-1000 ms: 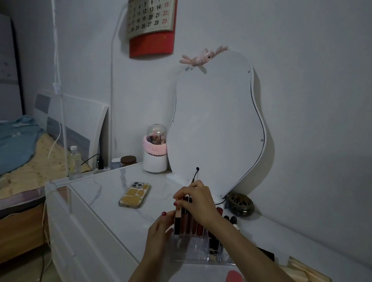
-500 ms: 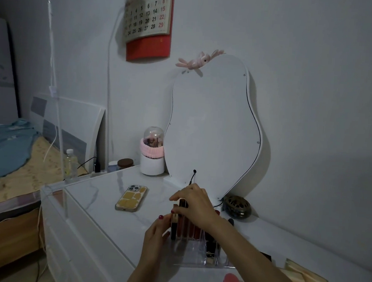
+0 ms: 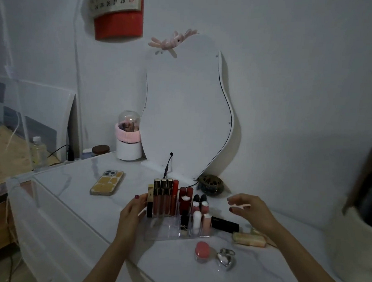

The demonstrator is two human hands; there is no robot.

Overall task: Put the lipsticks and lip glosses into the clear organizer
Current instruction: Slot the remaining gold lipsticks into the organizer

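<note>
Here, lip glosses [image 3: 163,197] upright, caps up, in organizer [image 3: 170,232]

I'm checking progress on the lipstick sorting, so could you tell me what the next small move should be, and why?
Probably the right hand, open and empty, should reach down for the black tube lying on the dresser beside the clear organizer, since it seems the nearest lip product left outside while the left hand steadies the organizer's side.

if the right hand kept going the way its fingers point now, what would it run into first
Probably the clear organizer and the tubes standing in it: the right hand hangs open, fingers aimed left toward the dark-capped lipsticks. Depth is unclear, so it might pass just above them.
</note>
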